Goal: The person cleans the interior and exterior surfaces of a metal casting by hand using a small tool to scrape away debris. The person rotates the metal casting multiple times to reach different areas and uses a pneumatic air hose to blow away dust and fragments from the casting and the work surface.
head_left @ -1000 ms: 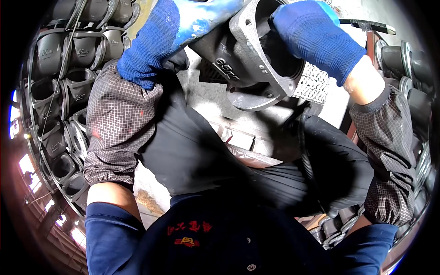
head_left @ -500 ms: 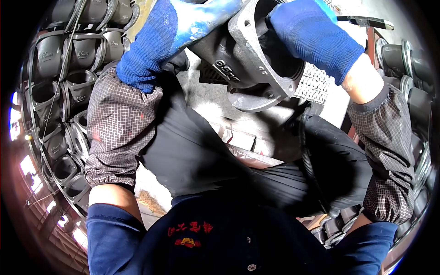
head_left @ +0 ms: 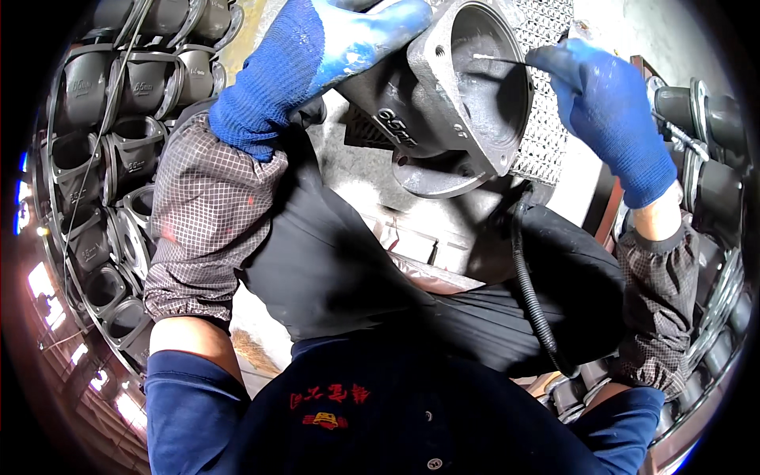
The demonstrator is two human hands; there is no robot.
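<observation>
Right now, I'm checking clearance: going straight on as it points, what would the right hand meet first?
Probably the grey casting, at rim or inner wall; the thin tool in the right hand leads, though depth is unclear.

Casting (head_left: 419, 103) partly covered (by left hand (head_left: 352, 43)), thin tool (head_left: 500, 58) partly hidden

- I see my left hand (head_left: 340, 43) well forward, thumb (head_left: 405, 21) stretched rightward.
- My right hand (head_left: 608, 103) is curled, fingers (head_left: 568, 66) bunched toward the left.
- My left forearm (head_left: 210, 210) and right forearm (head_left: 659, 289) reach forward, spread apart.
</observation>
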